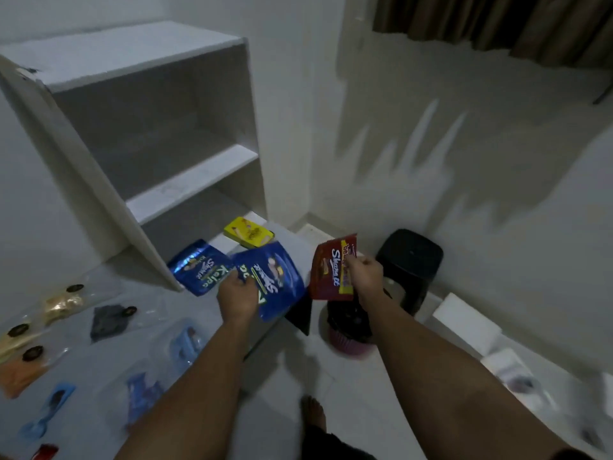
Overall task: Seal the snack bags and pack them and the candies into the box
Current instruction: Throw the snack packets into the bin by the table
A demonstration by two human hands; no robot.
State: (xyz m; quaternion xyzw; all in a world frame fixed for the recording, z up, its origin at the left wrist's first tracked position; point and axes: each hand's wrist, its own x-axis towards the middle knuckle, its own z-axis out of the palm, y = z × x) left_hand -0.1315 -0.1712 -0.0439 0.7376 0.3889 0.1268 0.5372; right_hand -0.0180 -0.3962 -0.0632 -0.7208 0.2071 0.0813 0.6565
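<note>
My left hand (238, 295) grips a blue snack bag (275, 277), held up over the floor. A second blue snack bag (200, 265) lies just left of it, beside the shelf unit's side. My right hand (366, 277) pinches a dark red snack bag (331, 270) by its right edge and holds it upright. A yellow snack pack (248, 232) lies flat behind the blue bags, at the shelf unit's foot. Whether the bags' tops are sealed cannot be told. No box is plainly visible.
A white open shelf unit (192, 174) stands at the left. Several clear packets with small coloured items (109, 320) lie on the floor at the left. A black bin (409, 260), a pink-rimmed dark basket (348, 327) and white foam blocks (464, 320) sit at the right. My foot (313, 413) is below.
</note>
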